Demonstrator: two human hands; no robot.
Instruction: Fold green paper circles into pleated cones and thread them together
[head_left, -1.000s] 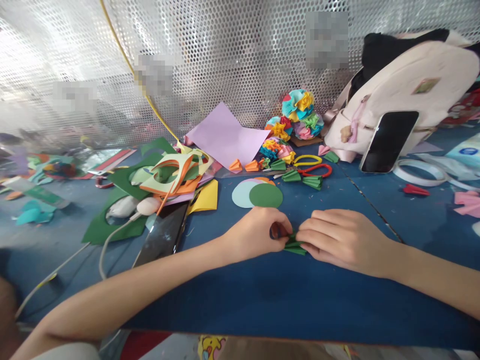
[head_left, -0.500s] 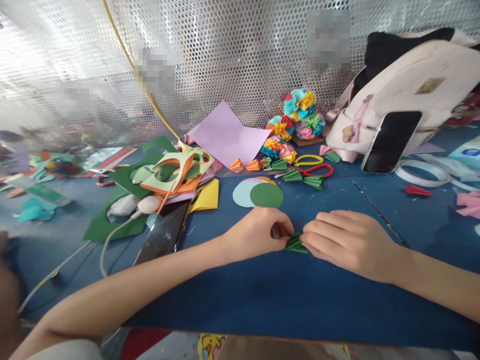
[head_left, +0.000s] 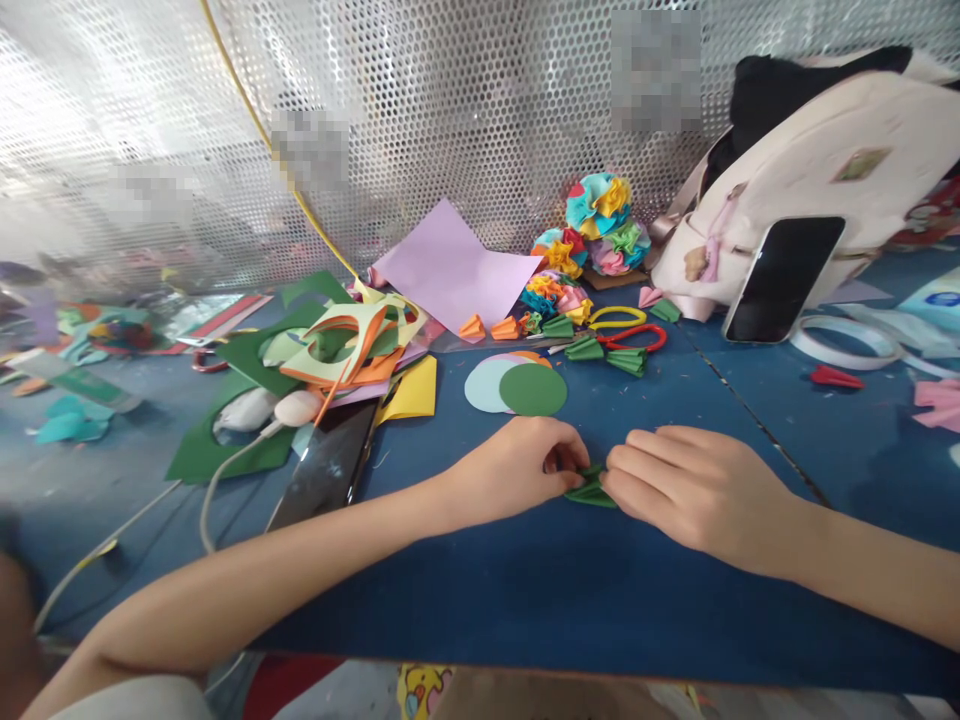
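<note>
A small pleated piece of green paper [head_left: 592, 488] is pinched between my two hands, just above the blue table. My left hand [head_left: 525, 460] grips its left side between thumb and fingers. On the other side my right hand [head_left: 694, 490] has its fingertips closed on the paper, partly covering it. Beyond my left hand lie overlapping paper circles, with a green circle [head_left: 533, 389] on top of a light blue circle [head_left: 484, 384]. Folded green pieces [head_left: 626, 360] rest near the scissors' red handle [head_left: 637, 338] and a yellow handle [head_left: 617, 318].
Paper scraps [head_left: 352, 345] cover a dark phone [head_left: 330, 465] at left, beside a white cable [head_left: 217, 480]. Pompom paper balls [head_left: 598, 208] stand at the back. A phone [head_left: 784, 280] leans on a pale backpack [head_left: 817, 180], near a roll of tape [head_left: 847, 340].
Both hands stay in nearly the same place around the green paper. The pleats look slightly shifted and flatter, and the view has moved a little.
</note>
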